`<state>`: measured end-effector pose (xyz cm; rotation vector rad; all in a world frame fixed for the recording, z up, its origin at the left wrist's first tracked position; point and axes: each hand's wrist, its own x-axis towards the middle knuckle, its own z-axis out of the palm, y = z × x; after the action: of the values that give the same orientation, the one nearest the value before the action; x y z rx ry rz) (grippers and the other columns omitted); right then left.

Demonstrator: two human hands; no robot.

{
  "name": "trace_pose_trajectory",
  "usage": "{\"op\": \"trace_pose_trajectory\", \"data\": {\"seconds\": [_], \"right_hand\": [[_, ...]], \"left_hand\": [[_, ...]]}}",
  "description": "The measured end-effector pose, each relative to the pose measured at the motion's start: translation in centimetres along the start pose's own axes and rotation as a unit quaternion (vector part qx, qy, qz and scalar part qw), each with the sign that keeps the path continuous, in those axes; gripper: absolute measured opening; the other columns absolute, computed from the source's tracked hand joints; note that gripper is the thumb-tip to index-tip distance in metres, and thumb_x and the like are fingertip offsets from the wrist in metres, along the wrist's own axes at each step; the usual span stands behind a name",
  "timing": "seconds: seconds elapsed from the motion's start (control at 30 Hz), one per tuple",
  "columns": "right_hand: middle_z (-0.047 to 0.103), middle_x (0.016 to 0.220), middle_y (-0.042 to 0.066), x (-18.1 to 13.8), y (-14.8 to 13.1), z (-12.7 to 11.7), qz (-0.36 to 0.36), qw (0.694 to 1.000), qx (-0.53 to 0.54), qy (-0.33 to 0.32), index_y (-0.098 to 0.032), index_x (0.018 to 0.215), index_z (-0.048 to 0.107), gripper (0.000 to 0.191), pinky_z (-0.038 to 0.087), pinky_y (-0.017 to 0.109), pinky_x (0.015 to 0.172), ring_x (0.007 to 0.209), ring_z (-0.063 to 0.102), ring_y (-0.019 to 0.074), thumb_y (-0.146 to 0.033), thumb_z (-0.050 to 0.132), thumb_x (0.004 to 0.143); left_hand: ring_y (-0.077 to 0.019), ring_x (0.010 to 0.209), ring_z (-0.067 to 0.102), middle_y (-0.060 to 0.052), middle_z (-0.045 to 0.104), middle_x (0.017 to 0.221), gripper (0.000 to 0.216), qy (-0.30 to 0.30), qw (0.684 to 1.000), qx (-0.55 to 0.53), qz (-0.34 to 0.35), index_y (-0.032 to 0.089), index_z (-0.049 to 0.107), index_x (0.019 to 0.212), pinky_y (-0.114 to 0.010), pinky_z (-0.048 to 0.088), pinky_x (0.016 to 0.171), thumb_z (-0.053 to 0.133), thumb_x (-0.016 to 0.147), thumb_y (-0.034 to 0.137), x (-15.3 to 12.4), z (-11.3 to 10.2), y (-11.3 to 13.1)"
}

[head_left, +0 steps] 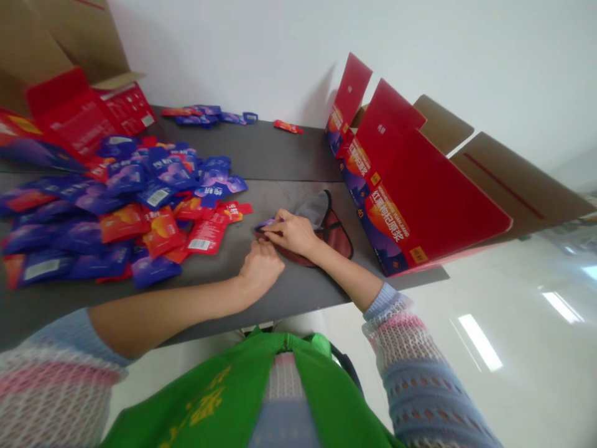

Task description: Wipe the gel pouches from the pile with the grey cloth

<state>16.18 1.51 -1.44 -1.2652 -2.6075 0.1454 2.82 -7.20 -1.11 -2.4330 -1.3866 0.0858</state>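
My right hand [295, 233] is closed, its fingertips pinched at a small purple packet [267, 223], of which only an end shows. Just below it, my left hand [262, 267] is curled into a fist, and what it grips, if anything, is hidden. Beneath my right hand and wrist lies a maroon pouch-like item [339, 235] with black trim and a grey mesh part [314, 208]; my hand covers some of it. To the left spreads a heap of purple sachets [125, 177] and red sachets [163, 230].
Open red cartons [392, 180] stand in a row at the right. Another red carton [74, 115] and a brown cardboard box [74, 37] are at the back left. More sachets [200, 115] lie along the wall on the grey table [289, 155], with a single red sachet [288, 127] beside them.
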Motion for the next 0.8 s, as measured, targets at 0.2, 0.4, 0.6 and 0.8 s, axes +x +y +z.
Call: {"op": "trace_pose_trajectory", "data": {"seconds": [0.2,0.4,0.6,0.8], "right_hand": [[0.063,0.106,0.003,0.0,0.5,0.6,0.04,0.997,-0.052,0.038,-0.036,0.12,0.072,0.033,0.038,0.027,0.066,0.09,0.059,0.0161,-0.044,0.044,0.103],[0.065,0.106,0.009,0.3,1.4,-0.1,0.128,0.984,-0.11,0.057,-0.023,0.105,0.076,0.041,0.038,0.029,0.066,0.089,0.058,0.0205,-0.038,0.038,0.104],[0.065,0.11,0.012,0.0,3.8,-1.3,0.259,0.958,-0.113,0.054,-0.02,0.099,0.078,0.038,0.041,0.029,0.067,0.085,0.059,0.0204,-0.028,0.041,0.101],[0.057,0.104,0.006,-1.1,3.5,-2.8,0.195,0.962,-0.049,0.183,-0.029,0.124,0.071,0.039,0.042,0.026,0.074,0.089,0.055,0.0166,-0.044,0.041,0.103]], "left_hand": [[-0.0355,0.095,0.071,-0.038,0.069,0.105,0.036,-0.015,0.999,-0.03,0.001,-0.01,0.073,0.101,-0.042,0.049,0.077,0.041,0.086,-0.003,0.2,-0.1,-0.3],[-0.0347,0.094,0.072,-0.039,0.067,0.109,0.039,-0.036,0.999,-0.003,0.005,-0.014,0.068,0.113,-0.04,0.049,0.075,0.041,0.087,-0.004,0.2,0.1,-0.3],[-0.0333,0.095,0.071,-0.037,0.069,0.107,0.038,-0.028,0.999,0.007,0.022,-0.01,0.071,0.11,-0.04,0.05,0.076,0.043,0.085,-0.003,0.0,0.2,-0.5],[-0.0345,0.095,0.071,-0.038,0.069,0.106,0.037,-0.013,1.0,0.004,0.012,-0.01,0.071,0.109,-0.04,0.048,0.076,0.044,0.086,-0.002,0.0,0.4,-0.4]]}}
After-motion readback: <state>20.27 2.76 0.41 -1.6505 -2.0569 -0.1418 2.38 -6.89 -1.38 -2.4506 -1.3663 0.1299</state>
